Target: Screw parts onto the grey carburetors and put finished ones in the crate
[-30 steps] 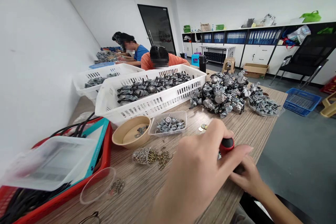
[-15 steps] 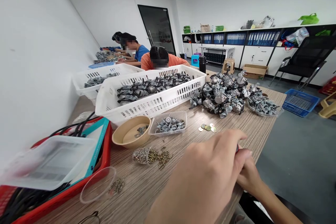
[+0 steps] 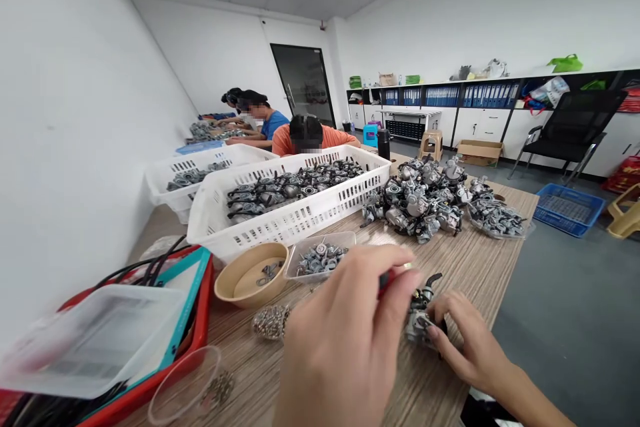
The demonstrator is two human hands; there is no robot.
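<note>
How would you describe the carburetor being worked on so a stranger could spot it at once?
On the wood-grain table, find the loose heap of carburetors beside the white basket. Nearer the edge, one carburetor sits apart, held in the right hand, beside the red-handled screwdriver in the left hand.

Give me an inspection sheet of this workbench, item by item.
surface: long wood-grain table, crowded with parts.
job's things: silver metal carburetor between the hands; heap of similar carburetors beyond it; more in a white slotted plastic basket.
clutter: round tan bowl, clear tray of small metal parts, clump of loose screws.
hands: left hand grips a red-handled screwdriver, tip hidden; right hand holds the carburetor.
cables: black cables lying in a red tray.
surroundings: two co-workers, orange shirt and blue shirt, further along; blue plastic crate on the floor.
</note>
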